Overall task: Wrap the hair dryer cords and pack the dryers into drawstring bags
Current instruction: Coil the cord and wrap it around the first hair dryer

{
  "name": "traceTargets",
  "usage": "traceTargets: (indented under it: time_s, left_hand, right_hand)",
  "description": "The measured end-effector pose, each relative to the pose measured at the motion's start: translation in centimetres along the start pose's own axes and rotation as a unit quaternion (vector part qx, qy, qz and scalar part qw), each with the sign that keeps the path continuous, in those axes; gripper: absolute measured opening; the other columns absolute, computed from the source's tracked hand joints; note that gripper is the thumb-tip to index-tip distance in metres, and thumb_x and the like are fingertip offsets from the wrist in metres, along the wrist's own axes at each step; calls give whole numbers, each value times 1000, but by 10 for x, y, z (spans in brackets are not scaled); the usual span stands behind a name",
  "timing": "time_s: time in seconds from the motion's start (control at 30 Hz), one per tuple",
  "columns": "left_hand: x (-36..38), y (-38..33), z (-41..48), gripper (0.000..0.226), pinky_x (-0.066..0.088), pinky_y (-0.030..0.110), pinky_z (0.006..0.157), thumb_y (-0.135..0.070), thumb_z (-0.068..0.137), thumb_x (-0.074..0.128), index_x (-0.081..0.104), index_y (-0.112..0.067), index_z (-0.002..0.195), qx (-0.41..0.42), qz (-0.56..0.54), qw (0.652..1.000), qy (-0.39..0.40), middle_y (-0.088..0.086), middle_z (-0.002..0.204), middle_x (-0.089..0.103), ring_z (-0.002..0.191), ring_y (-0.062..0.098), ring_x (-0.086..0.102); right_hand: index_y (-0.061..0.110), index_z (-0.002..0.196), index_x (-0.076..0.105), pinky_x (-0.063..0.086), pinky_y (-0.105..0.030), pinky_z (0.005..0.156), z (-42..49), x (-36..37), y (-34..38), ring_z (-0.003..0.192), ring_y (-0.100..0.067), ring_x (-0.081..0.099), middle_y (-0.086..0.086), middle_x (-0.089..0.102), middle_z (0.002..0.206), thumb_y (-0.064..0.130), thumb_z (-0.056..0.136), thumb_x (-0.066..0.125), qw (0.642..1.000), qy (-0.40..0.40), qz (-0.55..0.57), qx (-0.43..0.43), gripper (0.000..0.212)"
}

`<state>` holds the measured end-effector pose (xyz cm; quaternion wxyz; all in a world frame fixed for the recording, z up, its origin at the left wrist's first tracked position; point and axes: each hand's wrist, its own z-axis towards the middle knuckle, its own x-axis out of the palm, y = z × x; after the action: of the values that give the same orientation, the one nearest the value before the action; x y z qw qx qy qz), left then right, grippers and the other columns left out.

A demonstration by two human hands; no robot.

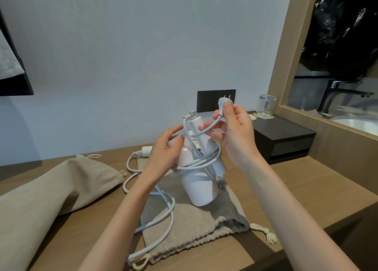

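A white hair dryer (pixel 199 188) is held above a beige drawstring bag (pixel 196 227) on the wooden counter. My left hand (pixel 163 150) grips the dryer's upper body. Its grey-white cord (pixel 206 161) is looped several times round the dryer, and my right hand (pixel 235 131) pinches the plug end (pixel 223 102) just above it. A second plug (pixel 222 182) hangs at the dryer's right side. More white cord (pixel 163 215) lies loose across the bag, running back to a second dryer's handle (pixel 146 151) behind my left wrist. A second, larger beige bag (pixel 61 186) lies to the left.
A black wall socket panel (pixel 215 100) sits on the wall behind my hands. A black box (pixel 286 139) with an upturned glass (pixel 266 106) on a coaster stands at the right. Beyond a wooden frame are a black tap (pixel 335 94) and a basin.
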<state>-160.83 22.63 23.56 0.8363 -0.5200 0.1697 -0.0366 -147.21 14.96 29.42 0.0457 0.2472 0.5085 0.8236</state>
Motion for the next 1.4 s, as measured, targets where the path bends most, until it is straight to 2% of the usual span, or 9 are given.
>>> traceTargets:
  time_s: [0.4,0.57,0.67,0.73,0.87,0.97,1.2,1.3,1.4]
  left_hand:
    - [0,-8,-5,31,53,31,89,-18,97,52,64,-17,125,12,11,1000,12,0,119,65,106,16,61]
    - [4,-10,-7,28,50,19,66,-22,98,49,62,-24,123,13,17,999,25,-6,112,62,98,13,60]
    - [2,-7,-7,24,55,33,55,-26,99,47,60,-29,119,4,-6,999,38,-1,109,64,89,19,64]
    - [-1,-6,-6,23,58,46,66,-28,99,47,60,-30,119,-9,-15,999,45,1,112,65,92,22,65]
    - [-7,-2,-5,25,56,51,79,-30,97,51,61,-28,119,-30,-34,998,44,-1,115,66,97,21,66]
    - [-8,0,-5,25,56,55,83,-31,95,51,63,-30,117,-40,-44,997,46,-2,113,67,98,23,66]
    - [-7,0,-4,25,59,47,81,-24,101,45,59,-27,121,-43,-40,997,58,-1,117,64,100,21,65]
    - [-6,-1,-4,25,60,38,78,-23,101,45,59,-25,122,-32,-35,997,61,-1,119,63,100,19,65]
    - [-5,-3,-5,26,57,24,71,-21,101,45,59,-23,122,-20,-38,997,67,-1,118,64,97,12,65]
  right_hand:
    - [6,105,54,48,-21,45,8,-12,9,44,-6,51,-2,51,70,24,102,46,991,-90,90,49,20]
    - [8,97,52,35,-16,37,8,-14,6,41,-5,40,-2,48,71,23,103,46,976,-143,155,54,17]
    - [23,122,40,43,-20,44,3,-18,-6,44,-7,41,-7,54,80,13,103,44,991,-119,53,-10,22]
    - [35,125,39,48,-22,56,-4,-26,-13,55,-9,48,-6,56,88,6,99,48,991,-59,-92,-77,40]
    - [15,103,58,48,-13,66,-18,-46,-18,73,1,59,6,60,90,11,92,62,944,102,-289,-124,12]
    - [28,95,55,51,-22,83,-23,-61,-23,99,-4,61,9,64,101,30,84,73,908,153,-378,-93,22]
    - [41,95,40,50,-18,87,-25,-63,-34,103,-6,61,14,62,106,21,72,85,843,140,-486,-183,54]
    - [37,93,47,56,-31,84,-24,-67,-35,97,-10,64,9,66,98,21,74,83,845,128,-472,-217,44]
    - [37,88,50,55,-27,81,-22,-66,-29,95,-9,65,6,67,95,22,76,81,878,125,-424,-184,36]
